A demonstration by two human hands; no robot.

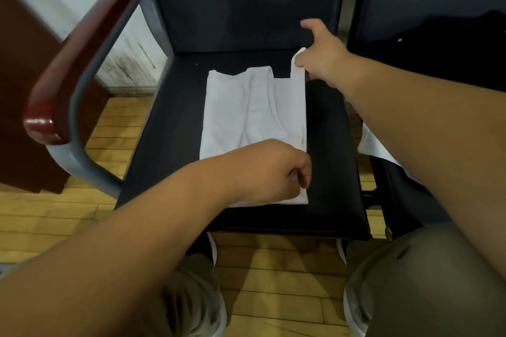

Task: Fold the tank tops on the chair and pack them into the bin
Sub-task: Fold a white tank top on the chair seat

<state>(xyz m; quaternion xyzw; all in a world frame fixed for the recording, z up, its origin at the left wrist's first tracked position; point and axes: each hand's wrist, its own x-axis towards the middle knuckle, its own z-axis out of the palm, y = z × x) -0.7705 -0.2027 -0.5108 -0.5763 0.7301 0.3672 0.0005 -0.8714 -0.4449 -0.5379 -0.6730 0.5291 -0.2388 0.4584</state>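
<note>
Dark chair seat (pixel 328 145) holds a white tank top (pixel 246 112); left hand (pixel 271 172) pinches its near corner, right hand (pixel 323 60) pinches a strap (pixel 299 55). Best carried across evenly, edges aligned.

Single head-worn wide-angle view: we look forward, steeply down, close over chair seat (pixel 328 145); floor (pixel 273 268) at our feet.

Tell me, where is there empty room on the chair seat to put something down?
Bare seat lies left of the top, toward the armrest, and right of it, up to the seat's edge. A thin strip runs by the backrest. The middle is crowded: top, left hand, right hand.
</note>
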